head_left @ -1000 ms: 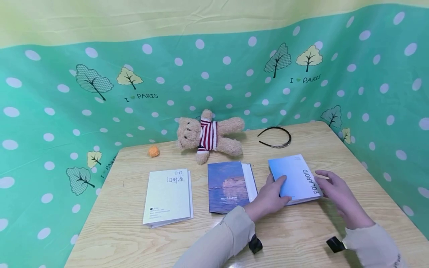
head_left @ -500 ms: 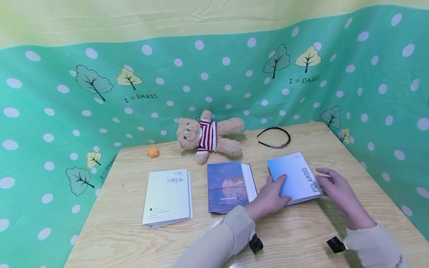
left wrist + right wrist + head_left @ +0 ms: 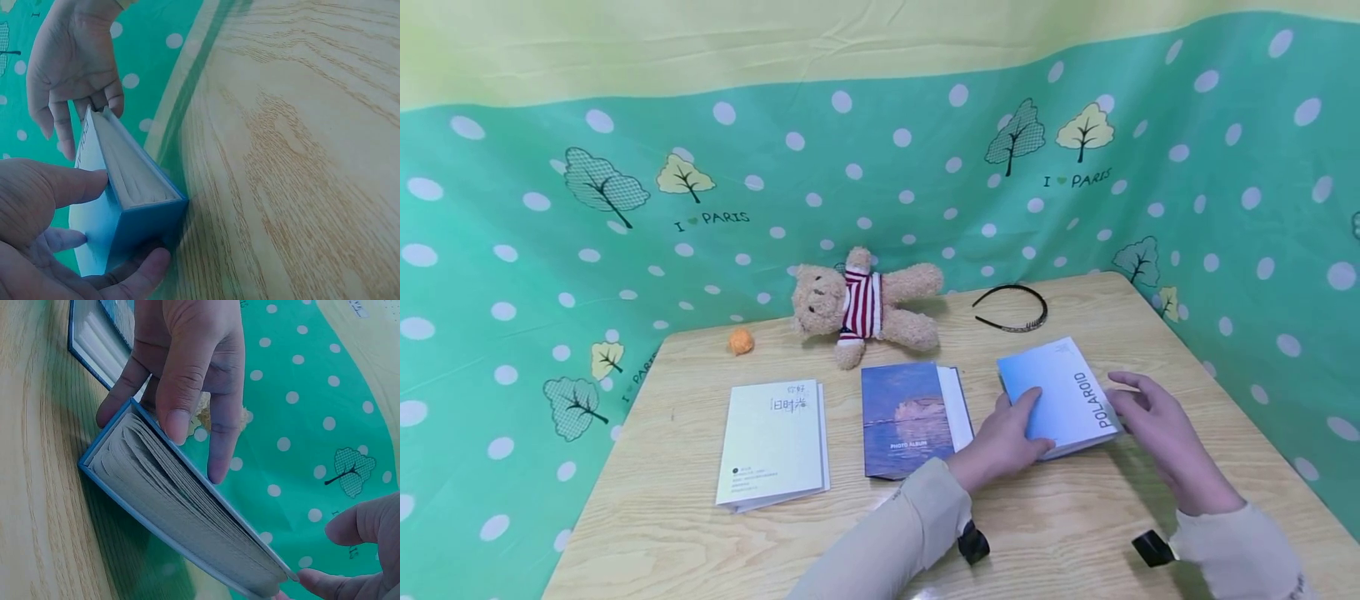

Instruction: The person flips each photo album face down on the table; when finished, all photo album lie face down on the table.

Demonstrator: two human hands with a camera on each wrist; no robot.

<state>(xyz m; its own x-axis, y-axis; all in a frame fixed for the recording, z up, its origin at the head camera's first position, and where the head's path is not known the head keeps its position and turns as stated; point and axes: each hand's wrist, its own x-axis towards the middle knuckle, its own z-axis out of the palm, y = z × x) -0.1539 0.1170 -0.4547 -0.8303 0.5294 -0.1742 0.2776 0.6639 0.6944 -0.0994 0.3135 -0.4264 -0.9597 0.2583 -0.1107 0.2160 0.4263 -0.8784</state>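
Observation:
A blue photo album point(image 3: 1056, 400) marked POLAROID lies on the table's right side, its pages fanned at the edge in the right wrist view. My left hand point(image 3: 1003, 442) grips its left side, the thumb on the cover and fingers beneath, as the left wrist view shows. At the opposite edge, my right hand point(image 3: 1161, 437) pinches the album's corner with its fingertips, while another finger stays raised off the cover. To the left lies a purple-blue photo album point(image 3: 906, 425) with a sea picture, and beyond that a white album point(image 3: 772, 442) with handwritten-style characters.
A teddy bear point(image 3: 868, 304) in a striped shirt lies along the back of the wooden table point(image 3: 647, 517). An orange fuzzy ball point(image 3: 741, 341) is left of it, a black headband point(image 3: 1037, 308) right. Green dotted cloth point(image 3: 820, 167) hangs behind and beside the table.
The blue album's far right side has risen slightly. Both hands keep almost the same places on it. The head view has shifted a little.

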